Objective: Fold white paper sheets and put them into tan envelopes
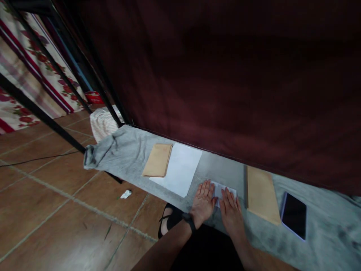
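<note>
Both hands lie flat on a small folded piece of white paper [219, 190] on the grey cloth. My left hand [203, 201], a dark band on its wrist, covers the paper's left end with fingers stretched out. Over the right part rests my right hand [231, 210], fingers also extended. Parts of the paper are hidden under the palms. To the left of the hands is a stack of white sheets [183, 167], with a brown envelope [158, 160] beside it. Another stack of brown envelopes [262, 194] lies to the right.
A phone [295, 215] lies right of the brown stack. The grey cloth [121, 145] covers a narrow surface, with a dark red curtain [225, 94] along its far side. Black metal bars [42, 114] stand at the left. A crumpled white scrap [126, 194] is on the tiled floor.
</note>
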Demonstrator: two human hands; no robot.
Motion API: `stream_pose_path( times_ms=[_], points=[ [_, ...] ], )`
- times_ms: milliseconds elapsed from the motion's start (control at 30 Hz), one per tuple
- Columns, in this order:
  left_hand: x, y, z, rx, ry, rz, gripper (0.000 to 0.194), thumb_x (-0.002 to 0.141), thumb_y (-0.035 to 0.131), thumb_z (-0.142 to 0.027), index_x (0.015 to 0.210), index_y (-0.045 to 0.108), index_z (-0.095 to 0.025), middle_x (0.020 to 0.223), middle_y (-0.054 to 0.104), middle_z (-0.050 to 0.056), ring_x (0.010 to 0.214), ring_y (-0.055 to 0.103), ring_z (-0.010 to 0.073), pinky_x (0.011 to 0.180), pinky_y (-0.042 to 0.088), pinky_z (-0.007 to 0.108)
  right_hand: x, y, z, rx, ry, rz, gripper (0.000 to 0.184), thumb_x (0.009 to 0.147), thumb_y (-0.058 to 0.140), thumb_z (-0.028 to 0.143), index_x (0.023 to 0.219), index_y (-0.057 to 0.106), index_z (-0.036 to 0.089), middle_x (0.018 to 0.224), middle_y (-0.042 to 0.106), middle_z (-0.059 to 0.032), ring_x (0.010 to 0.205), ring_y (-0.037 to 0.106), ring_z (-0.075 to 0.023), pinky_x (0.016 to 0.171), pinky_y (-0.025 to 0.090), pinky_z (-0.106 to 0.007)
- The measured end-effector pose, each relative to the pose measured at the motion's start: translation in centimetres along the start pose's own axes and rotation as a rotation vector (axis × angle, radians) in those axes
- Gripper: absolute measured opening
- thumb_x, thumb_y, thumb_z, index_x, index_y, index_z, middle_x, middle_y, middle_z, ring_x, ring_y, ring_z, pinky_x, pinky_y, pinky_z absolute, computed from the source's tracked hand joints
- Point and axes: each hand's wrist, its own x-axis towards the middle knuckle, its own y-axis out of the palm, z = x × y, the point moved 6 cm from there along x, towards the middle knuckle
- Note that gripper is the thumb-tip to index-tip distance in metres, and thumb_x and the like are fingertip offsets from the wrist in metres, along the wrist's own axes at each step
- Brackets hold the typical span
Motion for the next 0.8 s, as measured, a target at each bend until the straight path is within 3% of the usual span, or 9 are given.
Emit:
stream_pose_path(
  times_ms=[200, 433, 667, 800],
  points=[
    [-0.1, -0.3, 0.1, -0.003, -0.009, 0.037, 0.062, 0.104, 0.027, -0.044, 0.156, 0.030, -0.012, 0.165, 0.026, 0.014, 0.153, 0.020, 0.0259, 0.124, 0.023, 0.045, 0.5, 0.7, 0.5, -0.045, -0.054, 0.028, 0.050, 0.100, 0.032, 0.023, 0.146, 0.051, 0.016, 0.158, 0.040, -0.0143, 0.149, 0.031, -0.0311, 0.119, 0.026, -0.056],
    [-0.7, -0.9, 0.4, -0.029, 0.011, -0.023, 0.061, 0.103, 0.033, -0.041, 0.156, 0.032, -0.012, 0.162, 0.034, 0.014, 0.151, 0.028, 0.0252, 0.123, 0.024, 0.045, 0.5, 0.2, 0.2, 0.008, 0.073, 0.016, 0.050, 0.100, 0.037, 0.026, 0.149, 0.047, 0.020, 0.159, 0.038, -0.0131, 0.147, 0.034, -0.0352, 0.115, 0.030, -0.061],
    [-3.2, -3.2, 0.7, -0.094, 0.275, 0.048, 0.055, 0.102, 0.043, -0.048, 0.152, 0.040, -0.026, 0.162, 0.036, 0.007, 0.152, 0.025, 0.0231, 0.125, 0.017, 0.046, 0.7, 0.5, -0.1, 0.042, 0.186, 0.027, 0.054, 0.103, 0.037, 0.033, 0.153, 0.039, 0.012, 0.162, 0.030, -0.0197, 0.149, 0.029, -0.0324, 0.117, 0.029, -0.055],
    [-4.1, -4.2, 1.0, -0.107, 0.299, 0.079, 0.055, 0.101, 0.046, -0.045, 0.151, 0.041, -0.023, 0.161, 0.036, 0.010, 0.152, 0.026, 0.0229, 0.125, 0.016, 0.044, 0.6, 0.6, -0.4, 0.081, 0.196, 0.022, 0.055, 0.103, 0.036, 0.034, 0.154, 0.036, 0.012, 0.163, 0.028, -0.0198, 0.149, 0.029, -0.0329, 0.117, 0.029, -0.057]
  ],
)
